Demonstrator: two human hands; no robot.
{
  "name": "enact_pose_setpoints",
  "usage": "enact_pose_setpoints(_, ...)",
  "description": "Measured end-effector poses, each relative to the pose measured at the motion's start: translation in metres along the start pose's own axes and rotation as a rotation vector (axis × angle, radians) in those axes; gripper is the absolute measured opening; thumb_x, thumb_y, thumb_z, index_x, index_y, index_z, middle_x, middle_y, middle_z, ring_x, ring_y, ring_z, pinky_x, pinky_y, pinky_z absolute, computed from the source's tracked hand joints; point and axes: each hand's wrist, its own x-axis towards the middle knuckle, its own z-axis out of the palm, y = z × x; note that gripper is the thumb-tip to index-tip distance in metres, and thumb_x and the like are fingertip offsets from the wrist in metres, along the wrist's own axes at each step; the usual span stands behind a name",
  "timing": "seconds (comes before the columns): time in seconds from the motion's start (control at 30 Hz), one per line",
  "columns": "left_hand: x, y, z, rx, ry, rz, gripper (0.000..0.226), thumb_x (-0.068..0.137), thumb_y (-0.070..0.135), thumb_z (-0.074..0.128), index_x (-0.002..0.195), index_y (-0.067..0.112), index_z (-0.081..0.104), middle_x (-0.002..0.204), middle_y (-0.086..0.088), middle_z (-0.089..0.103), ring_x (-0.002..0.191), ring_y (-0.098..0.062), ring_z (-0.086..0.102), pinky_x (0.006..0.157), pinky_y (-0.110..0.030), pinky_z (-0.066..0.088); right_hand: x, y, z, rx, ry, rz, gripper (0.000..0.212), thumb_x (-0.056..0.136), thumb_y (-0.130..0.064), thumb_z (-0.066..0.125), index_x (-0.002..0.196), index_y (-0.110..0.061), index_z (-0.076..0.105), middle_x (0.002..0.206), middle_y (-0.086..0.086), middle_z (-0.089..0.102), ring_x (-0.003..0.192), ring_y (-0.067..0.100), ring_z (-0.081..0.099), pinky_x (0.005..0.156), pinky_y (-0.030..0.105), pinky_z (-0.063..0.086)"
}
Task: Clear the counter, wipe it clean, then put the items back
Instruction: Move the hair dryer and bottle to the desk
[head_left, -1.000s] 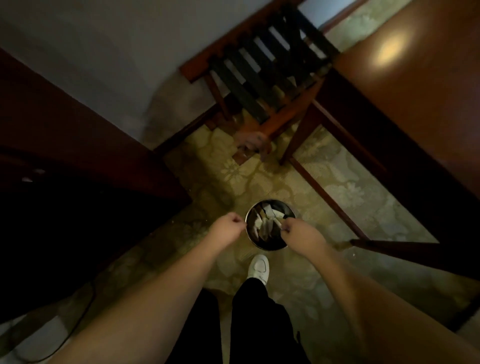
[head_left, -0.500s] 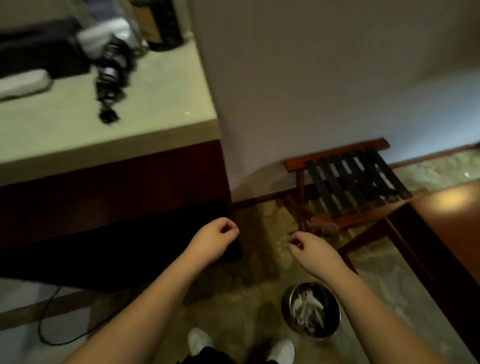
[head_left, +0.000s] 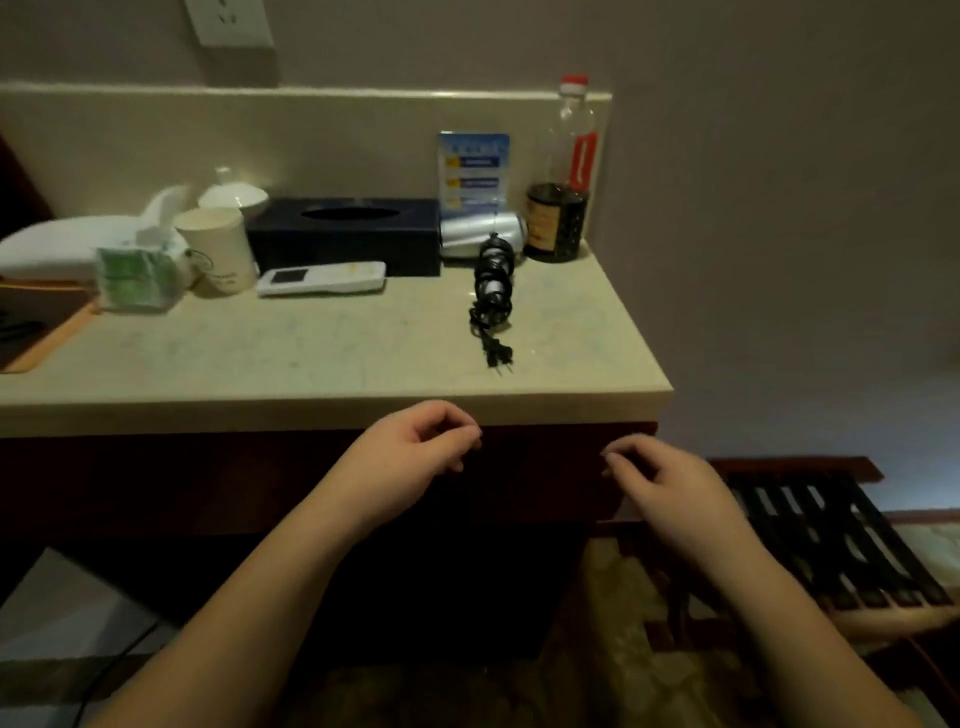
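Looking down at the desk (head_left: 322, 358), its pale stone top is loaded along the back edge while the front half is bare. From the left there's a white folded thing (head_left: 57, 249) I can't identify, a green tissue pack (head_left: 136, 278) in front of it, and a paper cup (head_left: 215, 249) just beside that, with a white lidded cup (head_left: 234, 195) behind. A white remote (head_left: 322, 278) lies flat touching the front of a dark tissue box (head_left: 345, 234). Right of the box is a silver hair dryer (head_left: 480, 234) on its side, its black coiled cord (head_left: 491, 293) running toward the front and ending in a plug. A blue card (head_left: 474, 171) leans on the backsplash behind it, and in the far right corner stand a dark jar (head_left: 556, 221) and a tall clear bottle (head_left: 574, 140) with a red cap. Both hands hover in front of the desk's front edge, not touching anything: the left hand (head_left: 415, 449) has its fingers loosely curled with nothing in its grip, and the right hand (head_left: 660, 483) is the same, half curled and empty. A slatted wooden rack (head_left: 831, 535) sits low on the right.
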Motion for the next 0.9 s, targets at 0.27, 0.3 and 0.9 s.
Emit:
enact_pose_setpoints(0.27,0.066,0.056,-0.067,0.112,0.136,0.162,0.014,0.091,0.03,0.055,0.092,0.023,0.067,0.092,0.005,0.069,0.082,-0.013,0.066,0.08,-0.041,0.055,0.092,-0.084,-0.024,0.048,0.25,-0.106,0.015,0.094,-0.031,0.05,0.094,-0.027,0.065,0.084,-0.015,0.067,0.08,0.009,0.063,0.071,0.034,0.051)
enact_pose_setpoints(0.3,0.077,0.062,-0.07,0.116,0.142,0.162,0.015,0.091,0.03,0.054,0.093,0.021,0.066,0.093,0.001,0.069,0.084,-0.018,0.066,0.078,-0.04,0.054,0.106,-0.089,-0.028,0.044,0.257,-0.101,0.015,0.094,-0.031,0.049,0.095,-0.027,0.064,0.085,-0.014,0.067,0.08,0.01,0.063,0.072,0.036,0.052)
enact_pose_setpoints(0.9,0.202,0.111,-0.026,0.546,-0.024,-0.174,0.039,0.102,0.026,0.041,0.134,0.005,0.047,0.129,-0.014,0.054,0.115,-0.028,0.053,0.102,-0.037,0.043,0.29,-0.112,-0.076,0.236,0.306,0.13,0.057,0.09,-0.037,0.056,0.139,-0.014,0.037,0.13,0.009,0.052,0.108,0.029,0.057,0.089,0.044,0.052)
